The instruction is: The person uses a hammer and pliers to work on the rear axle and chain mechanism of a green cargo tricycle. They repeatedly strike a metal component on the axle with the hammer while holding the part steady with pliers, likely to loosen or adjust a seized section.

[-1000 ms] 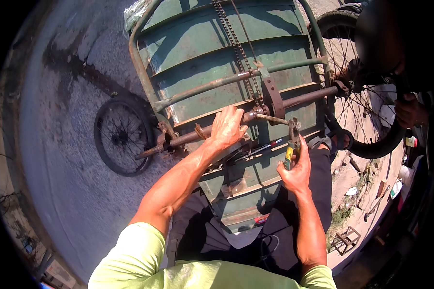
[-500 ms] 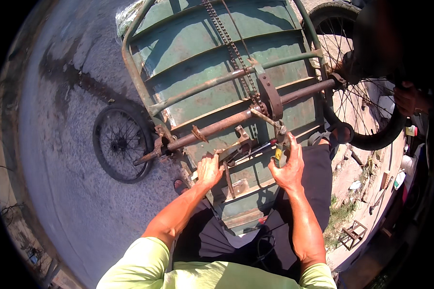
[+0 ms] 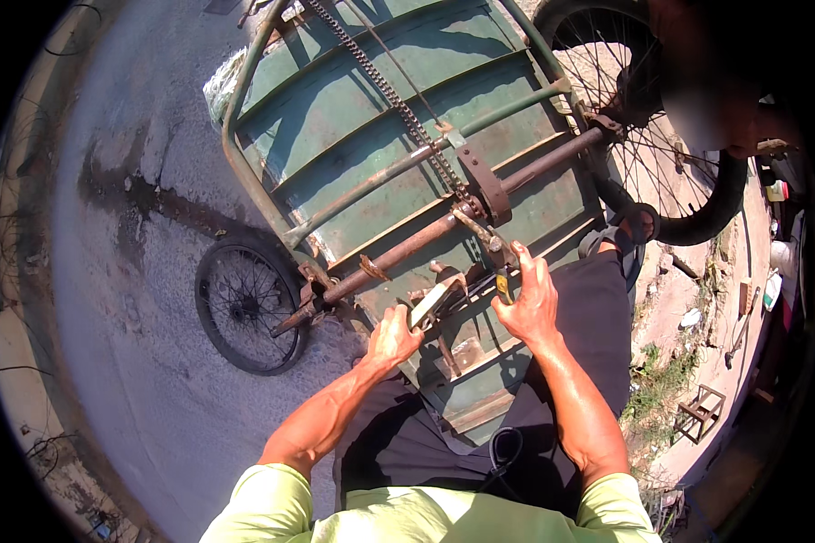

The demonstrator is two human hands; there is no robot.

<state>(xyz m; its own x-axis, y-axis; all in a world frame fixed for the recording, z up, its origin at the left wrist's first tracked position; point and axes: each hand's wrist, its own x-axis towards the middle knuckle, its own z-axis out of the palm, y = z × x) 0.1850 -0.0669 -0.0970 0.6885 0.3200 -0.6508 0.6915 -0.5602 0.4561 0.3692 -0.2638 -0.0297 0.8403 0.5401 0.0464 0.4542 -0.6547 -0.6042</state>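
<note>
Left grip point(image 3: 394, 338) was closed on a pale wooden handle point(image 3: 434, 302) | right grip point(image 3: 527, 309) held yellow-handled pliers point(image 3: 503, 287) | rod point(image 3: 469, 221) lay beyond right grip, apparently against axle point(image 3: 407, 248) | step likely was steadying rod; next move called for firm pliers hold

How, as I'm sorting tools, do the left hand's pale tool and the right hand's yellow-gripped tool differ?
The pale tool shows a plain light handle; the yellow-gripped tool shows yellow and dark. The pale tool slants up rightward; the yellow-gripped tool stands nearer vertical. The yellow-gripped tool's head is at a rusty rod; the pale tool is apart from it. Both are held.
</note>
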